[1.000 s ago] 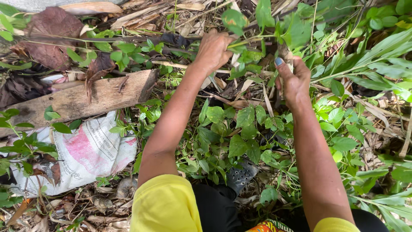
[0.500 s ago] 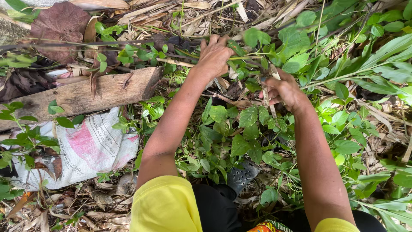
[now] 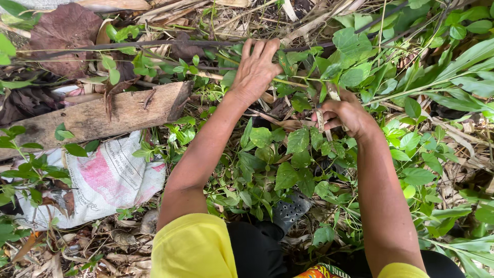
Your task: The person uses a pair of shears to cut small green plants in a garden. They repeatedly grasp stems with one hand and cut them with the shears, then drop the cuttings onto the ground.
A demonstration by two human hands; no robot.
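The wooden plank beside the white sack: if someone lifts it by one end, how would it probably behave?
The plank looks thick and solid, so it would probably stay stiff and feel fairly heavy. Its right end is split and ragged, so bits may crumble there. Vines cross it, and it lies partly over the sack, so it may snag.

Daylight falls on ground strewn with dry leaves (image 3: pixel 118 242) and stalks, where a weathered wooden plank (image 3: pixel 103 116) lies above a crumpled white-and-pink sack (image 3: pixel 98 180) amid green leafy undergrowth (image 3: pixel 442 62).
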